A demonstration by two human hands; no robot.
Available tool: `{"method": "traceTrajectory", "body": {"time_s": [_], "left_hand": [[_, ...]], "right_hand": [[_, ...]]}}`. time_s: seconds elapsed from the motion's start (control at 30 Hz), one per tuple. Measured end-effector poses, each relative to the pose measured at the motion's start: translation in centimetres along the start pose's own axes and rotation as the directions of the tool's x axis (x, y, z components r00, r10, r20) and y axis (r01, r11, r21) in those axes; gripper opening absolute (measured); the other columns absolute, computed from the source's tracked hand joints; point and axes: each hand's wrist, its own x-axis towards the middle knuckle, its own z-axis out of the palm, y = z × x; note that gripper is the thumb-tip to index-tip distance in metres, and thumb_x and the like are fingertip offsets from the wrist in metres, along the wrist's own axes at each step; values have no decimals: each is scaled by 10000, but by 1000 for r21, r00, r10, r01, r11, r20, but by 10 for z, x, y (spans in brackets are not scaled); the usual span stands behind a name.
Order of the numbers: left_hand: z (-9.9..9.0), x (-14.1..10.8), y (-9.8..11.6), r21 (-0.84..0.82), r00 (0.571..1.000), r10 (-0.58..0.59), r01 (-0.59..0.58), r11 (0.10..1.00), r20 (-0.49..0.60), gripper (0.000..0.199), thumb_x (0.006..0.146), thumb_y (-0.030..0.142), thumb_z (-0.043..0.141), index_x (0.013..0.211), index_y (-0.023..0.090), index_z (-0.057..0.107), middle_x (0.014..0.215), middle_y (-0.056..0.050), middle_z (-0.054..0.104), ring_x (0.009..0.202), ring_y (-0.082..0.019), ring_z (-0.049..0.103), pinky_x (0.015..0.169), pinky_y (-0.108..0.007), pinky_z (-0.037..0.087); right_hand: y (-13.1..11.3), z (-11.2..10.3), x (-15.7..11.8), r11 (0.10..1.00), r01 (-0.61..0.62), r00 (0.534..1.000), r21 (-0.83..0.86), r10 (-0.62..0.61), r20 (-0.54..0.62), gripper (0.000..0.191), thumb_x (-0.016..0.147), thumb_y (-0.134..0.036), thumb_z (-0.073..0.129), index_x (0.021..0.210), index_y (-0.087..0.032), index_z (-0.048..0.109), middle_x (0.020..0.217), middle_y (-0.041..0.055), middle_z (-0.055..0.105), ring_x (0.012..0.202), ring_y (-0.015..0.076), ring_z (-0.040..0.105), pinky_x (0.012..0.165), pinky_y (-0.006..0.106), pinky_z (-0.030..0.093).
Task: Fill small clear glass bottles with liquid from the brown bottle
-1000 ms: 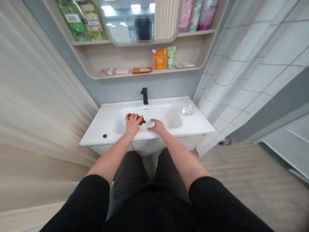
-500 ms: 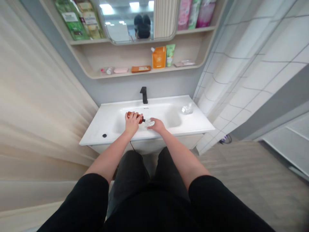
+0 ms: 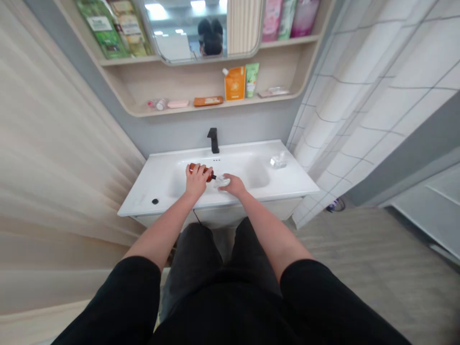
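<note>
Bathroom washbasin (image 3: 287, 184): left hand (image 3: 196, 181) closed around tilted amber bottle (image 3: 201, 171), nozzle just beside small clear container (image 3: 223, 181), held by curled right hand (image 3: 234, 186). Fill level cannot be told.

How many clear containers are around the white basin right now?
2: a small clear container held by the right hand, near the amber bottle's nozzle, and another at the far right of the basin. More could be hidden behind the hands.

Between hands: amber bottle (image 3: 200, 172) tip just beside small clear container (image 3: 223, 181), no free gap
Past left hand (image 3: 196, 182): open white basin (image 3: 176, 184)
Past right hand (image 3: 234, 186): open basin, then clear glass object (image 3: 278, 162)
Ahead: black faucet (image 3: 213, 140)
</note>
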Motion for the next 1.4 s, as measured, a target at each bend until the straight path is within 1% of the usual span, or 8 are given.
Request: {"method": "traceTrajectory", "body": {"time_s": [0.17, 0.4, 0.5, 0.63, 0.83, 1.03, 1.2, 1.4], "left_hand": [[-2, 1, 1, -8, 1000, 9, -9, 1000, 10, 632, 998, 123, 511, 1585, 313, 651, 1593, -182, 649, 1583, -407, 466, 1366, -772, 164], [-5, 5, 1, 21, 999, 34, -34, 999, -2, 627, 1010, 120, 497, 1586, 319, 645, 1594, -172, 650, 1584, -395, 468, 1371, -769, 157], [-7, 6, 2, 12, 999, 35, -35, 999, -5, 631, 1009, 118, 498, 1584, 331, 646, 1592, -168, 652, 1589, -391, 469, 1370, -767, 168], [-11, 7, 3, 3, 999, 32, -32, 999, -2, 611, 1024, 118, 476, 1571, 324, 655, 1592, -168, 651, 1591, -392, 472, 1366, -768, 181], [-14, 12, 4, -24, 999, 45, -44, 999, 18, 621, 1004, 113, 506, 1562, 335, 662, 1603, -162, 645, 1614, -394, 451, 1374, -779, 155], [-16, 17, 4, 1, 997, 78, -78, 997, 14, 634, 1005, 113, 510, 1584, 326, 655, 1607, -168, 647, 1611, -403, 455, 1368, -796, 152], [-18, 21, 4, 20, 996, 93, -93, 995, 9, 603, 1034, 129, 491, 1578, 325, 662, 1599, -168, 653, 1603, -399, 464, 1368, -792, 167], [-23, 23, 6, -12, 995, 92, -91, 996, 27, 604, 1032, 130, 501, 1581, 329, 657, 1625, -160, 635, 1621, -396, 448, 1381, -781, 149]], "right_hand": [[0, -1, 1, 1000, -4, 1000, -11, 5, 10, 789, 672, -369, 1074, 1397, -270, 780, 1384, 74, 825, 1327, 341, 768, 1228, 481, 568], [-1, -3, 0, 999, -15, 1000, 29, 15, -8, 780, 670, -362, 1069, 1389, -270, 781, 1385, 66, 824, 1339, 325, 762, 1242, 463, 560], [-2, -3, -1, 999, -26, 1000, 37, 26, -9, 785, 660, -361, 1077, 1382, -269, 784, 1384, 68, 824, 1336, 334, 763, 1235, 480, 565], [-3, -4, -1, 998, -18, 1000, 53, 19, -16, 762, 659, -349, 1074, 1361, -262, 792, 1396, 72, 818, 1343, 329, 760, 1238, 467, 562], [-1, -4, -1, 997, -13, 1000, 78, 15, -26, 748, 660, -330, 1070, 1353, -277, 794, 1386, 55, 823, 1354, 326, 755, 1254, 474, 552], [1, -4, -1, 996, -5, 999, 94, 9, -42, 772, 675, -339, 1065, 1386, -251, 779, 1406, 68, 814, 1345, 322, 759, 1255, 467, 552], [1, -5, -2, 994, -5, 998, 112, 12, -59, 773, 677, -348, 1065, 1387, -253, 774, 1423, 69, 807, 1351, 313, 754, 1260, 462, 545], [1, -5, -2, 992, -13, 998, 127, 21, -65, 785, 663, -361, 1073, 1385, -260, 783, 1400, 71, 816, 1328, 322, 765, 1243, 478, 565]]}}
